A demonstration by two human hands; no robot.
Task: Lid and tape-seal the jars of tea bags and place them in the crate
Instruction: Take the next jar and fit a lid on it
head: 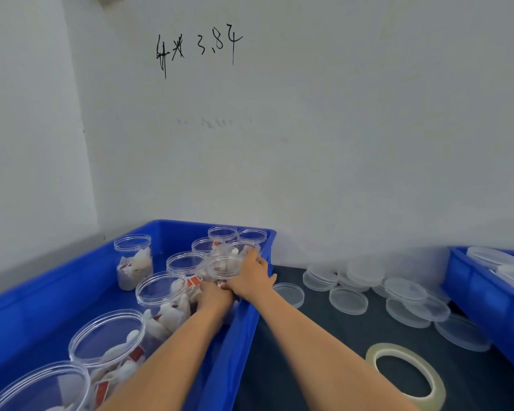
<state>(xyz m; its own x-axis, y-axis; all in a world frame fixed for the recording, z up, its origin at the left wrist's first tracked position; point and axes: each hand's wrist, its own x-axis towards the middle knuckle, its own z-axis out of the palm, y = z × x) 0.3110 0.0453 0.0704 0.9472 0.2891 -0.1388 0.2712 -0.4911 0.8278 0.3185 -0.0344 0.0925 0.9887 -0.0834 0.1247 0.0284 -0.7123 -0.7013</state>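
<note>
Nearest the camera, a flat roll of clear sealing tape [405, 376] lies on the dark tabletop [324, 336], well apart from both hands and to the right of the forearms. Left of it, inside the big blue plastic crate [238, 345], clear round plastic jars holding white tea bags with red tags stand along the near left side; the closest open-looking one [107, 339] sits well short of the fingers.

Both bare arms reach forward into the crate. The left hand [215, 295] lies low among the jars, its fingers tucked under and around a clear lidded jar of tea bags [224, 269]; how tightly they close cannot be told, since the right hand covers them. The right hand [254, 277] lies just beside and partly over the left, its fingers curled round the right wall of that same jar, the fingertips reaching its far rim beside the crate's right wall.

Right of the fingers, outside the crate, loose clear round plastic lids [349, 299] lie scattered and stacked on the tabletop. Beyond the fingertips more lidded jars [223, 234] crowd the crate's far right corner, and one jar [134, 261] stands alone to the far left. At the right edge a second blue crate [487, 307] carries more lids. Behind all rises a white wall [339, 129] with black handwriting [198, 48].
</note>
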